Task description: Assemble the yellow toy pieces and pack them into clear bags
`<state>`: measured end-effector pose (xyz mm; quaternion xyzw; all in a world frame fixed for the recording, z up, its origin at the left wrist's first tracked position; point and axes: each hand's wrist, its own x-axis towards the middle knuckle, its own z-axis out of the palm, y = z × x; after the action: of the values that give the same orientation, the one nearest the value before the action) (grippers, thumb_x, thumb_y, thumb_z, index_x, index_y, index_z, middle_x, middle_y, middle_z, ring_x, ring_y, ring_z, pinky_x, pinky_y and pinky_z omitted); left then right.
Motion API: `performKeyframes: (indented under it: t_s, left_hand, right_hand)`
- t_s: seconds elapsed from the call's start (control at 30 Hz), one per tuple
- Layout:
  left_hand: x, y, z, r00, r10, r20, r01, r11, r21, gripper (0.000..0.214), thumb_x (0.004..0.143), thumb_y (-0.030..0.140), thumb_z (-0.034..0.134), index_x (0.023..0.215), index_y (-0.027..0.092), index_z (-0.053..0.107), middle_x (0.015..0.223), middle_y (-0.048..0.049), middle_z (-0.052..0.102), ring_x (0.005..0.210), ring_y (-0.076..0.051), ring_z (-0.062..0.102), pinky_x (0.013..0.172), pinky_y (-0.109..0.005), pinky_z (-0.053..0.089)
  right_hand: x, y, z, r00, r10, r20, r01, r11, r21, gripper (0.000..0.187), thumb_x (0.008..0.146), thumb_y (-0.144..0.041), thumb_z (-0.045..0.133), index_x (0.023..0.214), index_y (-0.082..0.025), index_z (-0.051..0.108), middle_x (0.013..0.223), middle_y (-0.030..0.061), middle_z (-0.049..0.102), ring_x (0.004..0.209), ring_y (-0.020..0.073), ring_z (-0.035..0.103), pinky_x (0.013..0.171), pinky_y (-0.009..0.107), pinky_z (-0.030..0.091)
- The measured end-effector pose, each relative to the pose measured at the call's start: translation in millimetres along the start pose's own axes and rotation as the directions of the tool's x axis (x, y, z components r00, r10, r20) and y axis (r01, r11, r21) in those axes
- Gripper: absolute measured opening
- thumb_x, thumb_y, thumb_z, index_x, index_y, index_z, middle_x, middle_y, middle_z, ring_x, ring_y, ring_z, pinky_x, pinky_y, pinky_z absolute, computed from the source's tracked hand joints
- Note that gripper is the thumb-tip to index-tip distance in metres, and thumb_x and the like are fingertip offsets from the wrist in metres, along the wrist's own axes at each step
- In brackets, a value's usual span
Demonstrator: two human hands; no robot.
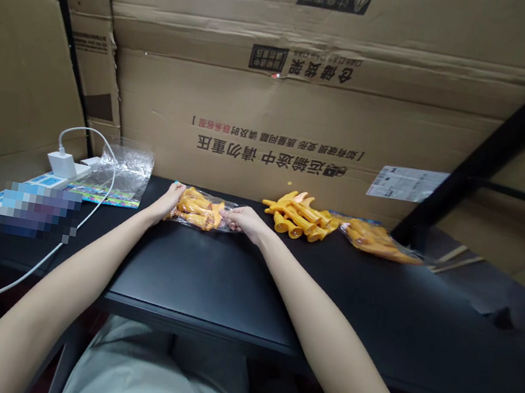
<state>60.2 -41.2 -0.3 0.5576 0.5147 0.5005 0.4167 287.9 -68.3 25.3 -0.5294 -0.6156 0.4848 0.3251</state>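
Note:
A clear plastic bag (pixel 199 210) with several orange-yellow plastic pieces inside lies on the black table in front of me. My left hand (pixel 171 201) is closed on the bag's left end. At the other end, my right hand (pixel 246 221) pinches the plastic between thumb and fingers. The pieces look hollow and horn-like, but their exact kind is hard to make out. To the right of my right hand sits a loose pile of similar orange pieces (pixel 300 215), some with round open ends facing me.
Another filled bag (pixel 379 239) lies right of the pile. At left are empty clear packaging (pixel 126 176), a power strip (pixel 35 187) with a white charger (pixel 61 164), and a white cable (pixel 110 190) hanging over the table edge. A cardboard wall (pixel 298 108) closes off the back.

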Motion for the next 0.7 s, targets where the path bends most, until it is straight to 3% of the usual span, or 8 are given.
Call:
performKeyframes:
  t_s: [0.13, 0.23, 0.43, 0.53, 0.6, 0.7]
  left_hand:
    - [1, -2, -0.9, 1.000, 0.003, 0.002, -0.003, 1.000, -0.025, 0.024, 0.086, 0.037, 0.047, 0.100, 0.019, 0.049, 0.109, -0.0081, 0.058, 0.110, -0.020, 0.053, 0.093, -0.030, 0.043]
    - [0, -1, -0.6, 1.000, -0.014, -0.012, 0.014, 1.000, 0.010, 0.022, 0.086, 0.033, 0.044, 0.103, 0.018, 0.048, 0.113, -0.0093, 0.057, 0.110, -0.019, 0.053, 0.093, -0.031, 0.043]
    - [0, -4, 0.3, 0.996, 0.081, 0.037, -0.085, 0.988, 0.132, 0.028, 0.078, 0.014, 0.046, 0.106, 0.017, 0.045, 0.122, -0.0122, 0.054, 0.114, -0.018, 0.052, 0.099, -0.032, 0.040]
    - [2, -7, 0.5, 0.992, 0.107, 0.073, -0.120, 0.971, 0.209, 0.032, 0.076, 0.011, 0.044, 0.107, 0.016, 0.046, 0.116, -0.0116, 0.057, 0.109, -0.019, 0.056, 0.098, -0.037, 0.042]
    - [3, -9, 0.4, 0.988, 0.129, 0.079, -0.146, 0.950, 0.274, 0.034, 0.076, 0.011, 0.044, 0.109, 0.016, 0.047, 0.111, -0.0107, 0.060, 0.108, -0.021, 0.056, 0.098, -0.041, 0.043]
    - [4, -10, 0.1, 0.985, 0.168, 0.047, -0.172, 0.905, 0.388, 0.038, 0.075, 0.009, 0.042, 0.112, 0.015, 0.048, 0.114, -0.0127, 0.059, 0.115, -0.023, 0.052, 0.103, -0.043, 0.039]
  right_hand:
    - [-1, -2, 4, 1.000, 0.027, -0.014, -0.028, 0.997, -0.074, 0.029, 0.080, -0.014, 0.055, 0.051, -0.014, 0.055, 0.045, 0.0008, 0.057, 0.038, 0.0057, 0.039, 0.041, 0.019, 0.026]
    - [-3, -3, 7, 1.000, -0.016, 0.006, 0.017, 0.981, -0.191, 0.032, 0.082, -0.011, 0.047, 0.051, -0.014, 0.055, 0.045, 0.0009, 0.058, 0.037, 0.0063, 0.039, 0.042, 0.019, 0.029]
    - [-2, 2, 5, 0.986, -0.163, 0.020, 0.157, 0.901, -0.405, 0.034, 0.080, -0.015, 0.049, 0.047, -0.018, 0.046, 0.040, -0.0038, 0.050, 0.039, 0.0071, 0.040, 0.045, 0.019, 0.031]
    - [2, 4, 2, 0.976, -0.215, -0.045, 0.170, 0.870, -0.463, 0.029, 0.075, -0.014, 0.053, 0.047, -0.017, 0.048, 0.042, -0.0030, 0.051, 0.044, 0.0087, 0.047, 0.050, 0.020, 0.034]
    - [5, 4, -1, 0.971, -0.217, -0.104, 0.156, 0.896, -0.417, 0.025, 0.074, -0.012, 0.051, 0.050, -0.017, 0.053, 0.044, -0.0019, 0.053, 0.047, 0.0095, 0.048, 0.052, 0.020, 0.035]
    - [7, 2, -5, 0.974, -0.188, -0.123, 0.164, 0.969, -0.186, 0.029, 0.078, -0.016, 0.042, 0.055, -0.015, 0.059, 0.049, 0.0008, 0.057, 0.049, 0.0102, 0.049, 0.056, 0.022, 0.039]
